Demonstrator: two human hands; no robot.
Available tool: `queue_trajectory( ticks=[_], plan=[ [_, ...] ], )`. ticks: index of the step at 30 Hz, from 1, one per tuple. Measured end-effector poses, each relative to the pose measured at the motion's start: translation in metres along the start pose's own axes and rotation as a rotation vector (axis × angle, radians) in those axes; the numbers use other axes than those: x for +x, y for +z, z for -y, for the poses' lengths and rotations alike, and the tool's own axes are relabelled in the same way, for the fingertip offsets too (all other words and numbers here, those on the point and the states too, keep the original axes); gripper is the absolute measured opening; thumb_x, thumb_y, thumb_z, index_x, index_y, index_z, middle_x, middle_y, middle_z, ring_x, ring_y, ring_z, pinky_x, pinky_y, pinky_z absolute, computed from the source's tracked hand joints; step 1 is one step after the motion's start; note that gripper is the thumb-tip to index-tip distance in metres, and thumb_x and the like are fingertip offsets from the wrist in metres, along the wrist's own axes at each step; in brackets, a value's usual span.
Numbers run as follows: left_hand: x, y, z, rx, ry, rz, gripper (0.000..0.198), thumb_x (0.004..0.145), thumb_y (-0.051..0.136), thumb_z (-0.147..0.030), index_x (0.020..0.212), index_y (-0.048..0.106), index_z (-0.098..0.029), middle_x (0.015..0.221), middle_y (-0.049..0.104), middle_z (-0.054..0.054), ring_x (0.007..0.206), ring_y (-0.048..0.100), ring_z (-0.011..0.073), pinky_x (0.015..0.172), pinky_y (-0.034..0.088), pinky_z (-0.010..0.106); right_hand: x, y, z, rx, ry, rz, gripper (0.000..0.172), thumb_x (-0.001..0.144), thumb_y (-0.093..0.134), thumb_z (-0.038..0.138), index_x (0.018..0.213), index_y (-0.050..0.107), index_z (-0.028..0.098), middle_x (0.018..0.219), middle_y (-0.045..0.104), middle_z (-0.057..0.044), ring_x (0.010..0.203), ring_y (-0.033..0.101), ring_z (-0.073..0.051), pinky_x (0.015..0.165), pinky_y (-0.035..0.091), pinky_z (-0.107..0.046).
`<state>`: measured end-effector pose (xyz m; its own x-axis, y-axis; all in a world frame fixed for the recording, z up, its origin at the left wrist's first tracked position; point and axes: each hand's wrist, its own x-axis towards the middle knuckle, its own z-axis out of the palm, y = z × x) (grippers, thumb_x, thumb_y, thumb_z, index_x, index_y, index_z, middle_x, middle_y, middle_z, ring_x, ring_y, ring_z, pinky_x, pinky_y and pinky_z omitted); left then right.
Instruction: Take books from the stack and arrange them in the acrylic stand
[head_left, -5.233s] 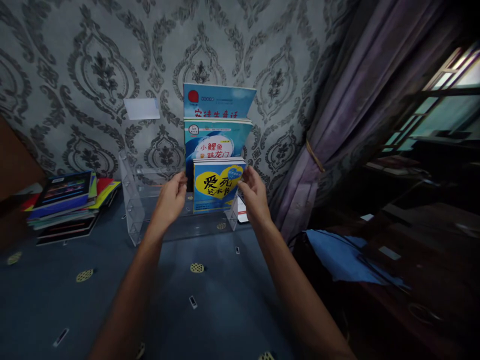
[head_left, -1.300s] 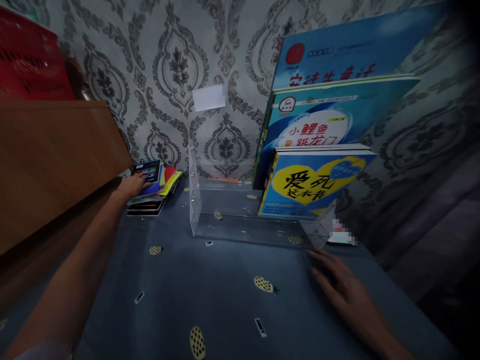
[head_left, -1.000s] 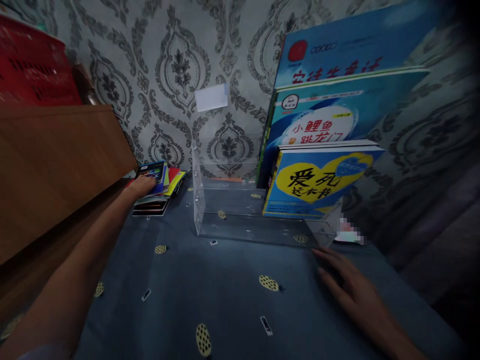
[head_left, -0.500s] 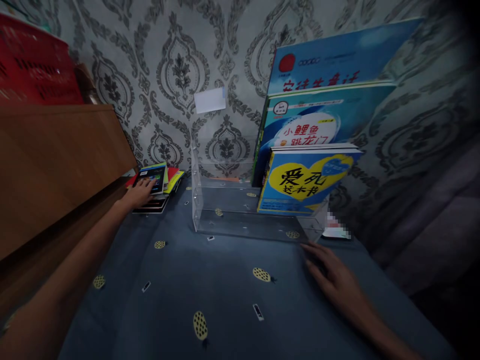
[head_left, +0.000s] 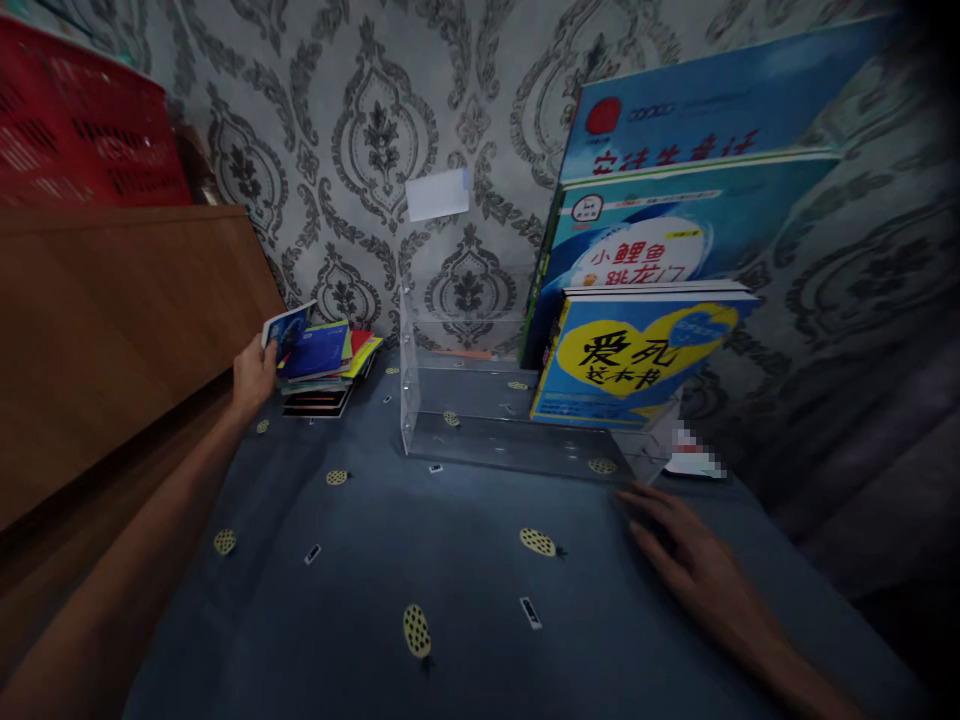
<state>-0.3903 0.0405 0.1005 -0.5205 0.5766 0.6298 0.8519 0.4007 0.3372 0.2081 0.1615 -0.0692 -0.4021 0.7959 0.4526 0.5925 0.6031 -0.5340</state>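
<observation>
Left hand closed on the top book of the stack, left of centre frame.

My fingers grip that book by its left edge. It tilts up off the stack, cover facing right, and I cannot tell its long axis for sure. The clear rack stands right of the stack and apart from it, with the heart-cover book upright at its right end. My right hand lies open, palm down, on the table just before the rack's front right corner, well apart from the stack, so the left hand is the nearer. Blue patterned cloth covers the table. Damask wallpaper is behind, and a wooden panel is at frame left.
</observation>
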Motion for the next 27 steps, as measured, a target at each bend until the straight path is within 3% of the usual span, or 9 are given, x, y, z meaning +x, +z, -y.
queue_trajectory(
  ticks=[4, 8, 11, 14, 16, 18, 21, 25, 27],
  plan=[
    [-0.041, -0.015, 0.002, 0.060, 0.045, -0.015, 0.045, 0.101, 0.033, -0.040, 0.125, 0.064, -0.017, 0.092, 0.075, 0.008, 0.090, 0.071, 0.0263, 0.077, 0.051, 0.031, 0.000, 0.001, -0.002, -0.035, -0.013, 0.028, 0.040, 0.090, 0.051, 0.049, 0.113, 0.074, 0.025, 0.133, 0.069, -0.013, 0.118, 0.069, -0.035, 0.096, 0.060, -0.053],
    [-0.099, -0.023, 0.000, 0.201, 0.148, 0.173, 0.050, 0.096, 0.038, -0.027, 0.143, 0.055, -0.021, 0.133, 0.070, 0.012, 0.119, 0.067, 0.0305, 0.097, 0.052, 0.040, 0.002, -0.004, 0.002, -0.064, -0.037, 0.079, 0.039, 0.091, 0.051, 0.050, 0.108, 0.076, 0.026, 0.133, 0.069, -0.013, 0.118, 0.069, -0.035, 0.098, 0.059, -0.054],
    [-0.154, -0.029, -0.003, 0.246, 0.257, 0.257, 0.054, 0.092, 0.041, -0.020, 0.144, 0.055, -0.020, 0.145, 0.062, 0.013, 0.135, 0.057, 0.0306, 0.110, 0.046, 0.045, 0.002, -0.005, 0.004, -0.077, -0.041, 0.081, 0.038, 0.091, 0.049, 0.050, 0.105, 0.076, 0.027, 0.133, 0.068, -0.012, 0.118, 0.069, -0.035, 0.097, 0.060, -0.053],
    [-0.204, -0.037, -0.008, 0.212, 0.403, 0.380, 0.048, 0.097, 0.044, -0.029, 0.142, 0.059, -0.027, 0.143, 0.064, 0.010, 0.135, 0.057, 0.0286, 0.114, 0.045, 0.044, 0.000, -0.001, 0.002, -0.079, -0.055, 0.072, 0.038, 0.091, 0.049, 0.050, 0.103, 0.076, 0.026, 0.132, 0.068, -0.013, 0.117, 0.069, -0.035, 0.097, 0.060, -0.053],
    [-0.216, -0.037, -0.011, 0.136, 0.539, 0.538, 0.045, 0.097, 0.052, -0.045, 0.141, 0.060, -0.035, 0.142, 0.065, 0.005, 0.136, 0.057, 0.0273, 0.115, 0.045, 0.045, 0.000, 0.003, -0.002, -0.079, -0.055, 0.053, 0.038, 0.091, 0.049, 0.051, 0.101, 0.076, 0.026, 0.132, 0.068, -0.014, 0.117, 0.069, -0.035, 0.096, 0.060, -0.054],
    [-0.203, -0.032, -0.012, 0.079, 0.602, 0.638, 0.048, 0.098, 0.052, -0.051, 0.143, 0.058, -0.035, 0.148, 0.061, 0.004, 0.139, 0.054, 0.0253, 0.113, 0.047, 0.043, 0.000, 0.006, -0.005, -0.078, -0.053, 0.033, 0.038, 0.090, 0.049, 0.051, 0.098, 0.076, 0.025, 0.131, 0.068, -0.014, 0.116, 0.069, -0.035, 0.095, 0.060, -0.054],
    [-0.146, -0.011, -0.007, 0.175, 0.492, 0.477, 0.046, 0.103, 0.043, -0.048, 0.134, 0.065, -0.022, 0.157, 0.050, 0.012, 0.146, 0.046, 0.0289, 0.119, 0.039, 0.047, 0.000, 0.006, -0.004, -0.082, -0.063, 0.035, 0.037, 0.090, 0.049, 0.050, 0.098, 0.076, 0.025, 0.132, 0.069, -0.013, 0.116, 0.069, -0.035, 0.097, 0.060, -0.053],
    [-0.072, 0.030, -0.005, 0.446, 0.257, 0.357, 0.068, 0.103, 0.042, -0.044, 0.159, 0.030, -0.007, 0.164, 0.033, 0.023, 0.155, 0.029, 0.0333, 0.121, 0.031, 0.059, 0.001, 0.001, 0.002, -0.097, -0.056, 0.067, 0.038, 0.090, 0.049, 0.048, 0.100, 0.078, 0.025, 0.132, 0.070, -0.012, 0.117, 0.070, -0.034, 0.097, 0.060, -0.052],
    [-0.053, 0.048, -0.005, 0.476, 0.250, 0.358, 0.073, 0.103, 0.042, -0.046, 0.160, 0.026, -0.003, 0.166, 0.028, 0.026, 0.156, 0.024, 0.0343, 0.123, 0.023, 0.062, 0.001, -0.002, 0.005, -0.101, -0.045, 0.067, 0.040, 0.090, 0.048, 0.049, 0.102, 0.078, 0.025, 0.133, 0.069, -0.013, 0.116, 0.070, -0.034, 0.097, 0.061, -0.052]
  ],
)
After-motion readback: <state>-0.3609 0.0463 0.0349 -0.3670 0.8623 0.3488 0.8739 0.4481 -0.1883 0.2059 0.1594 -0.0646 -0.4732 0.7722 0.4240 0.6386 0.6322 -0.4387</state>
